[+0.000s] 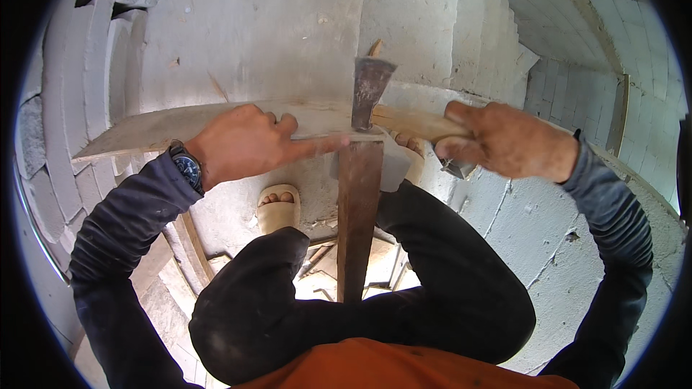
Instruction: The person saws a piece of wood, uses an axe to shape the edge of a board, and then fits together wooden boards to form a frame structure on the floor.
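Note:
My right hand (508, 140) is closed round the pale wooden handle of a hatchet (373, 86). The hatchet's dark steel head stands over the upper end of an upright brown wooden post (357, 223) between my knees. A long, thin wooden board (155, 126) stretches leftward from the post top. My left hand (249, 145) grips this board, its index finger stretched along the near edge toward the hatchet head. Whether the blade touches the board I cannot tell. Part of the board's right end is hidden behind the hatchet.
Pale concrete steps (483, 29) rise at the far right, beside a block wall (577, 112). Stacked grey blocks (86, 72) stand on the left. Below, past my sandalled foot (278, 205), lie loose wood pieces (313, 259). A smooth slab (252, 29) lies ahead.

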`<act>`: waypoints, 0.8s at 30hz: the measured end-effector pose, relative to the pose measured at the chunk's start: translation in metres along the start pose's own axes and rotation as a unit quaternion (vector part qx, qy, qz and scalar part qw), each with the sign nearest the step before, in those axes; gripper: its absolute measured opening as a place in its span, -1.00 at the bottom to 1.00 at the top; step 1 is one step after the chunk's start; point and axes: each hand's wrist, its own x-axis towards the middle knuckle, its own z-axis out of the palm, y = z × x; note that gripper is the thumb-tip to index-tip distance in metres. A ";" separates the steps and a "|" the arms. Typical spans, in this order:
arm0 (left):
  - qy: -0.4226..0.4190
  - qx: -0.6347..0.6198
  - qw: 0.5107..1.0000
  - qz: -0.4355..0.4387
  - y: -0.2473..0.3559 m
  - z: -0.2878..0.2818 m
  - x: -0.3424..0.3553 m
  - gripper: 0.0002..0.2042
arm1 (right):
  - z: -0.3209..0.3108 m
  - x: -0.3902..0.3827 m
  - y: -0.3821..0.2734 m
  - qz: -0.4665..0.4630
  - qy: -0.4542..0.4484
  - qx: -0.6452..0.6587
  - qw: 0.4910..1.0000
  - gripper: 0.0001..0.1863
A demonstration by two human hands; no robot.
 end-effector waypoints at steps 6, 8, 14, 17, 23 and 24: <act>0.001 -0.026 1.000 0.000 0.000 0.008 -0.006 -0.16 | -0.004 0.010 -0.017 -0.002 -0.012 -0.003 1.000 -0.43; 0.044 -0.059 0.997 0.006 -0.001 0.016 -0.010 -0.19 | -0.003 0.009 -0.011 -0.029 -0.009 -0.055 0.998 -0.45; 0.132 -0.104 0.984 -0.056 0.004 0.014 -0.015 -0.33 | 0.024 0.078 -0.008 0.034 0.103 0.257 0.960 -0.52; 0.202 -0.120 0.967 -0.102 0.012 0.032 -0.010 -0.45 | 0.030 0.139 -0.008 0.030 0.128 0.222 0.966 -0.49; 0.250 -0.103 0.940 -0.207 0.044 0.027 -0.014 -0.47 | 0.040 0.202 -0.024 -0.034 0.104 0.128 0.986 -0.46; 0.281 -0.091 0.930 -0.221 0.049 0.017 -0.017 -0.45 | 0.037 0.199 -0.026 -0.026 0.090 0.125 0.988 -0.46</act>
